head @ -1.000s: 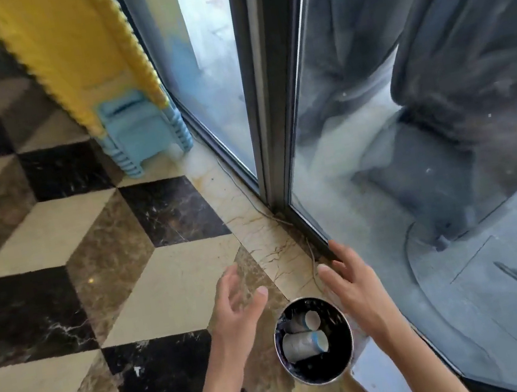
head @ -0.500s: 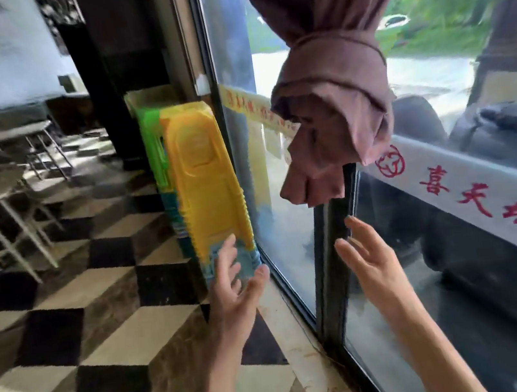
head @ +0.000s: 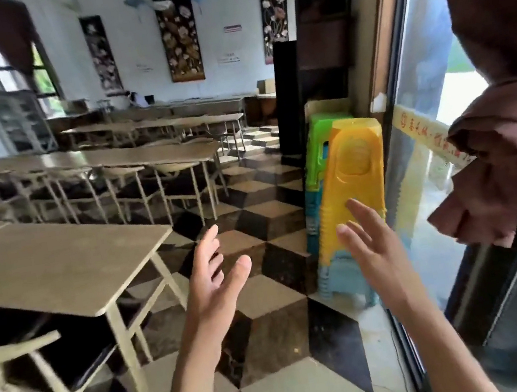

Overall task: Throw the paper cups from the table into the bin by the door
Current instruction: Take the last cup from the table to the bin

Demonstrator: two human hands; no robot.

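Hands, two, both bare and empty: left hand (head: 212, 289) at 6 o'clock, right hand (head: 372, 249) at 5 o'clock, fingers spread wide. Since the earlier frame, the view has swung from the floor to the room; round black bin and paper cups are now out of sight. One beige rectangular table (head: 57, 261) at 9 o'clock; one stack of yellow plastic stools (head: 354, 177) at 3 o'clock.

bare benches on a checkered floor

you have the nearest bench (head: 57, 261) at your left, its pale top bare; a longer bench (head: 129, 157) runs behind it. on the floor (head: 286, 293) a stack of stools (head: 350, 188), yellow over blue, stands beside the glass door.
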